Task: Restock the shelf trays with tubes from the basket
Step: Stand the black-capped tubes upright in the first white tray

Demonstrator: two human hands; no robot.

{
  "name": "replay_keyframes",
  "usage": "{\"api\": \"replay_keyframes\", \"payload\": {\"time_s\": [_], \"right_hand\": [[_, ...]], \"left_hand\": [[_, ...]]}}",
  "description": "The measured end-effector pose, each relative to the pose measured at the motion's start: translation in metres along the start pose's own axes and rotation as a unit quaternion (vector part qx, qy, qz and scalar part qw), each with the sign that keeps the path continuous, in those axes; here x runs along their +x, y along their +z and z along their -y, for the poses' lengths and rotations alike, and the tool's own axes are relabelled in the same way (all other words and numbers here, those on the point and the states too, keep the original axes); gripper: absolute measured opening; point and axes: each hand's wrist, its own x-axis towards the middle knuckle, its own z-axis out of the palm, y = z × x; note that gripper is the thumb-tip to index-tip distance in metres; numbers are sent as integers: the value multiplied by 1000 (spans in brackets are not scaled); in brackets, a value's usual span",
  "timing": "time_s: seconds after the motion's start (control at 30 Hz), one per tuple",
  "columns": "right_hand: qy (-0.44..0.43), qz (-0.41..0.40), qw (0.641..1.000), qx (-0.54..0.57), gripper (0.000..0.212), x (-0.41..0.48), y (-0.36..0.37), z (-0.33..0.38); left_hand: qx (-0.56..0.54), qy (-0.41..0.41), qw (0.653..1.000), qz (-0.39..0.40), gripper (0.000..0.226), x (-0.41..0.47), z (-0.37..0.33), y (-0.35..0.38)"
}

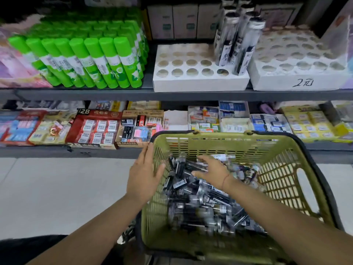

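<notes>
An olive green basket (pixel 286 180) sits low in front of the shelves, filled with several black and silver tubes (pixel 202 207). My left hand (pixel 145 175) rests with straight fingers against the basket's left rim. My right hand (pixel 212 169) reaches into the basket with fingers spread over the tubes, holding nothing that I can see. On the upper shelf a white foam tray (pixel 198 83) has mostly bare round holes and several upright tubes (pixel 235 41) at its right end. A second white tray (pixel 298 81), marked by hand, stands to its right with its holes unfilled.
Green glue sticks (pixel 86 60) crowd the upper shelf on the left. The lower shelf holds boxes of erasers (pixel 95 127) and small packets (pixel 309 125). The grey shelf edge (pixel 114 95) runs across. Pale floor tiles (pixel 63 188) lie left of the basket.
</notes>
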Motion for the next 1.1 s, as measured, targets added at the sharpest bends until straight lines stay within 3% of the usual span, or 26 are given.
{"api": "replay_keyframes", "payload": {"time_s": [0.17,0.3,0.53,0.7,0.83,0.93,1.03,1.1], "right_hand": [[-14,-6,984,-175,90,20,40,-10],[10,54,965,-258,101,30,58,-6],[-1,86,950,-301,91,42,52,1],[-13,159,969,-187,84,34,38,-1],[8,168,976,-139,75,18,24,-10],[34,149,988,-30,80,2,4,-14],[45,133,984,108,85,-11,-15,-13],[41,135,966,217,66,-20,-24,-9]], "left_hand": [[-31,-23,999,-18,70,-4,-2,2],[-13,-31,999,-23,70,-3,-6,1],[-11,-26,999,-31,71,-2,-4,3],[-9,-17,999,-26,71,1,-5,4],[0,-15,1000,-12,71,3,-5,5],[51,6,999,-12,75,4,-2,4],[107,86,990,7,94,5,-11,-2],[106,172,978,58,99,2,-28,-5]]}}
